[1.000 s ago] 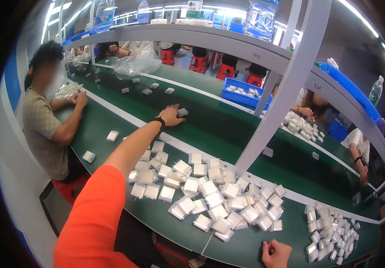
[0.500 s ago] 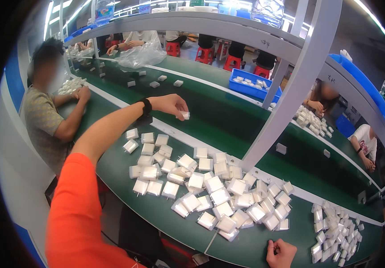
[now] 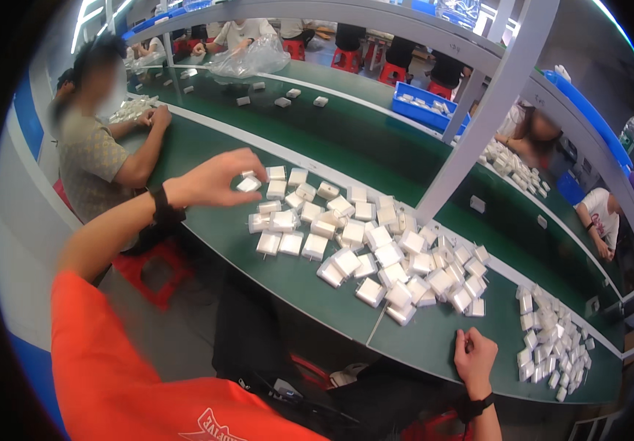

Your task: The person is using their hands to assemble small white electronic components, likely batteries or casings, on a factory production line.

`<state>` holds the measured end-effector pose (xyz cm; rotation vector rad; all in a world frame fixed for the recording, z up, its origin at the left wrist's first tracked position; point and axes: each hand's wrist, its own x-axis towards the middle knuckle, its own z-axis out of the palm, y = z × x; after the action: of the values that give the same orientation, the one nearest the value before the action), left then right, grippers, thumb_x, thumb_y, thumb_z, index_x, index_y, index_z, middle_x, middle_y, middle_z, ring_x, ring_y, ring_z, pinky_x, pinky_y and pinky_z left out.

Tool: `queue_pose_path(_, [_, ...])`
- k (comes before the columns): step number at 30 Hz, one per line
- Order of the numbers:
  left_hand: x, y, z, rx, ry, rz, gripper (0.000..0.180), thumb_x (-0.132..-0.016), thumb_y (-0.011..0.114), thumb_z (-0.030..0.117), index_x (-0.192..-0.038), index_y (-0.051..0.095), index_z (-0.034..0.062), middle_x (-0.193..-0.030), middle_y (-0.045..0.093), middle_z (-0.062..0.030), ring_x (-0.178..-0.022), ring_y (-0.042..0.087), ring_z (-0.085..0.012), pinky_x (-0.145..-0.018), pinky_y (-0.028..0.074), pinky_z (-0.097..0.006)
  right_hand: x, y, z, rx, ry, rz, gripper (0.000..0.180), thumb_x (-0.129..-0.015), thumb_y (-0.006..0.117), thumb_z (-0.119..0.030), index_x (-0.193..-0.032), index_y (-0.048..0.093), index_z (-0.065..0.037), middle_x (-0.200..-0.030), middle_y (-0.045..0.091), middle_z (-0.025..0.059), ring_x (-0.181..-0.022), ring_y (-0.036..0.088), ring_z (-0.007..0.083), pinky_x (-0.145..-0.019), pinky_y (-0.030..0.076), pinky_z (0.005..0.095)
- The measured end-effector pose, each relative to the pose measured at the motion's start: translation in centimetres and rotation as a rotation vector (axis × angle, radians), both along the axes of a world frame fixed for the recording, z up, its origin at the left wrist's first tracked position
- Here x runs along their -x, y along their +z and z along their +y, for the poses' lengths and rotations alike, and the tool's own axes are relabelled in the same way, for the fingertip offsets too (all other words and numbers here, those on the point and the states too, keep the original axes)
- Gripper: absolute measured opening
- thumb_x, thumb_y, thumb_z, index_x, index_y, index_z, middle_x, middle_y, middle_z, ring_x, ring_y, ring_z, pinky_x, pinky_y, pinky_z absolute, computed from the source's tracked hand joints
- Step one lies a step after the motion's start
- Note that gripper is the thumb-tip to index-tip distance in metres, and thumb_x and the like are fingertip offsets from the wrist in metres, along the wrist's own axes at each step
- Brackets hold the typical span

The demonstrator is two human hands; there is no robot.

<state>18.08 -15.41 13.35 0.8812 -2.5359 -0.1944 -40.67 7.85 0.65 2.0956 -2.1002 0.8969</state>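
Seen from the main pile of wrapped white blocks (image 3: 388, 254) on the green table (image 3: 438, 334), the left hand (image 3: 223, 180) sits toward ten o'clock, its thumb and fingers narrowed round one small white block (image 3: 248, 184). It is pinched at the tips, which probably suits so small and smooth a body.

The right hand (image 3: 476, 354) rests at the table edge toward five o'clock, fingers curled in narrow; nothing shows inside, though the palm is hidden. Its perch between the two heaps perhaps keeps it clear of both.

The pile lies spread at many angles, some blocks overlapping, metal prongs sticking out of several. Toward four o'clock lies a second heap (image 3: 550, 344) of white pieces in clear wrapping.

Toward twelve o'clock, across the dark belt (image 3: 361, 136), a blue bin (image 3: 416, 115) holds more white blocks, its walls likely containing them. Toward eleven o'clock slumps a clear plastic bag (image 3: 247, 59); its contents cannot be told.
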Motion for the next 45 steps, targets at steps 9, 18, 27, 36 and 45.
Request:
queue_pose_path(9, [-1.7,-8.3,9.2,-0.052,-0.139,-0.142,0.029,-0.092,0.085,0.026,-0.091,0.062,0.0083,-0.087,0.062,-0.0092,-0.087,0.066,-0.0341,-0.075,0.052,-0.046,-0.3,-0.9,-0.5,0.05,0.086,0.066,0.035,-0.098,0.076,-0.015,-0.075,0.053,-0.003,-0.062,0.053,0.0136,-0.056,0.055,0.0346,-0.055,0.041,0.0435])
queue_pose_path(18, [-10.9,-13.0,5.8,0.092,0.84,0.005,0.091,-0.097,0.082,0.043,-0.168,0.036,0.0093,-0.169,0.037,-0.0306,-0.161,0.032,-0.0504,-0.132,0.03,-0.054,0.2,-1.1,0.1,-0.052,0.022,0.052,0.038,-0.1,0.072,-0.012,-0.072,0.048,-0.003,-0.061,0.046,0.0114,-0.052,0.047,0.0283,-0.054,0.036,0.0421])
queue_pose_path(27, [-9.0,-11.5,5.2,0.019,0.552,0.37,0.077,-0.091,0.074,0.008,-0.162,0.043,0.007,-0.167,0.044,-0.0203,-0.158,0.042,-0.0402,-0.132,0.032,-0.047,-0.1,-1.0,-0.7,-0.076,-0.023,0.01,0.036,-0.099,0.072,-0.012,-0.072,0.05,-0.003,-0.059,0.045,0.0102,-0.05,0.045,0.0265,-0.053,0.034,0.0416])
queue_pose_path(36, [-11.7,-14.2,0.2,-0.048,0.644,0.447,0.079,-0.094,0.084,0.019,-0.161,0.044,0.0038,-0.163,0.047,-0.0208,-0.153,0.048,-0.0394,-0.128,0.038,-0.044,-0.2,-0.7,-0.7,-0.065,0.0,0.005,0.038,-0.101,0.071,-0.01,-0.072,0.046,-0.003,-0.059,0.041,0.0084,-0.051,0.037,0.0204,-0.052,0.029,0.0384])
queue_pose_path(45, [-10.2,-12.5,-2.7,-0.086,0.701,0.349,0.066,-0.095,0.079,0.015,-0.155,0.053,0.0065,-0.162,0.052,-0.0204,-0.15,0.052,-0.0415,-0.125,0.042,-0.045,-1.6,1.4,-0.8,-0.066,0.017,0.055,0.036,-0.103,0.072,-0.016,-0.074,0.054,-0.004,-0.06,0.051,0.0157,-0.052,0.048,0.0344,-0.053,0.04,0.0451])
